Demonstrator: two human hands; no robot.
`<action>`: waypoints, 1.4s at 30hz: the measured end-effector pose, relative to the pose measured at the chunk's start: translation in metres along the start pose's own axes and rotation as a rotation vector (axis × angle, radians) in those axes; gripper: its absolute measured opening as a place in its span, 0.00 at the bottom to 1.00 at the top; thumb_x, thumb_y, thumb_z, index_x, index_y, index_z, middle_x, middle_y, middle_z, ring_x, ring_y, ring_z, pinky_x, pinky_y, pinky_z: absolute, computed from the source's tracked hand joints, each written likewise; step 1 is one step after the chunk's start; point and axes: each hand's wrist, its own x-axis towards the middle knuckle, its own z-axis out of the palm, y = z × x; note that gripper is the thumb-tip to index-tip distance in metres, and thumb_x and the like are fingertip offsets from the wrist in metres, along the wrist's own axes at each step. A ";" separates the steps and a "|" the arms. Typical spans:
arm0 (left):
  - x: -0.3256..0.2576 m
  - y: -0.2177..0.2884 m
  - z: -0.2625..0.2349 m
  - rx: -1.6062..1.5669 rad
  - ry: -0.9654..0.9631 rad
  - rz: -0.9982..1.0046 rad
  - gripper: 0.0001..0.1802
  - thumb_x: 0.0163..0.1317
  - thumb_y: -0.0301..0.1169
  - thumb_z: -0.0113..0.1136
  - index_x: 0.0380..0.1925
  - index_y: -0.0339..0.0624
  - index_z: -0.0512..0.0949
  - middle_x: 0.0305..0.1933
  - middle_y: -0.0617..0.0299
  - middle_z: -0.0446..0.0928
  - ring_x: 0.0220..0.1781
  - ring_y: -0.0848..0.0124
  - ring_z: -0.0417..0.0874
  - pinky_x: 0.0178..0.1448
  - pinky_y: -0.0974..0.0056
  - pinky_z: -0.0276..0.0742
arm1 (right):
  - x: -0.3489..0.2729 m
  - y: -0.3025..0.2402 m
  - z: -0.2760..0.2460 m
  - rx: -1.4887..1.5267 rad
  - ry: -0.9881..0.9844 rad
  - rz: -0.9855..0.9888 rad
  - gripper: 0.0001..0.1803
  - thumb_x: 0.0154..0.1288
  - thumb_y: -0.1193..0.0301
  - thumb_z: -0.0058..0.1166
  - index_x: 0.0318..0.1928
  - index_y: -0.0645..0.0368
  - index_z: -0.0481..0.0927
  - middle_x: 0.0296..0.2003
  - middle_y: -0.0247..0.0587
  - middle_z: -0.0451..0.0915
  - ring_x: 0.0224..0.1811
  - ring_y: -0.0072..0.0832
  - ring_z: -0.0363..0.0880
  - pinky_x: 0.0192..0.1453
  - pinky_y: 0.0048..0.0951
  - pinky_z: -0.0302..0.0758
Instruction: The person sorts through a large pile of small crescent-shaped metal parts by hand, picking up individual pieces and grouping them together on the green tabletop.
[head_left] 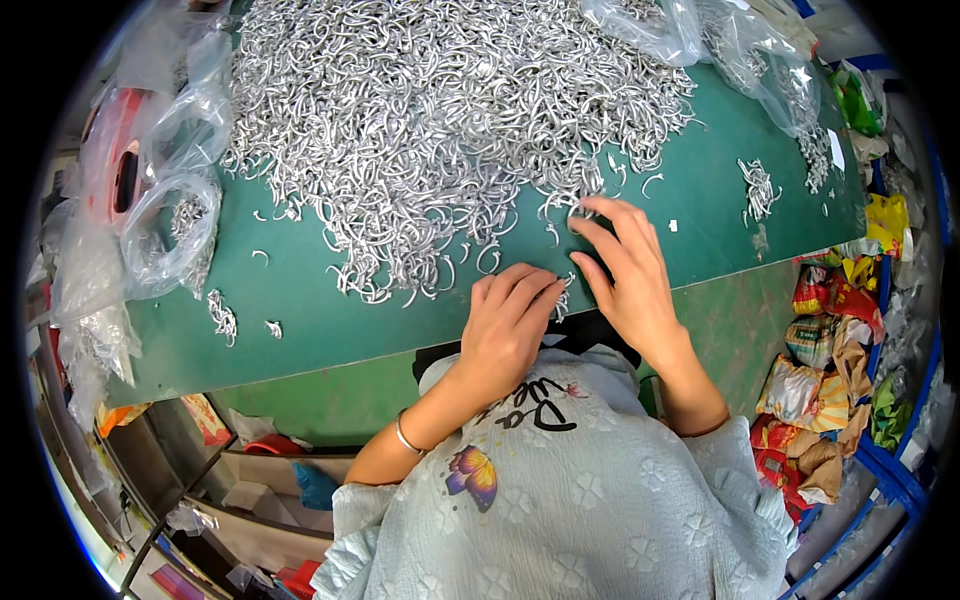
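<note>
Resting palm-down on green table [300, 300]: left hand [508, 318], grip unclear; right hand [625, 265] fingers spread, touching silver hooks [440, 120].

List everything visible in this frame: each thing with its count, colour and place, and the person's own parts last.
metal hooks: one large heap, silver, upper centre of the table, with loose ones at its edges
table: one, green top, across the middle
clear plastic bags: several, some holding hooks, along the table's left side and at its top right
small hook pile: one, silver, right part of the table
crumpled wrappers: many, red, yellow and brown, in a blue-edged bin at right
bracelet: one, silver, left wrist
left hand: at the table's near edge, fingers on hooks
right hand: fingertips at the heap's lower edge
</note>
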 end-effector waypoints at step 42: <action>-0.002 -0.002 0.001 -0.010 -0.024 0.015 0.18 0.50 0.18 0.64 0.44 0.41 0.81 0.54 0.61 0.78 0.57 0.60 0.77 0.53 0.55 0.65 | 0.010 0.005 -0.011 -0.083 -0.100 -0.054 0.11 0.55 0.75 0.64 0.39 0.57 0.79 0.39 0.38 0.71 0.44 0.38 0.70 0.46 0.37 0.66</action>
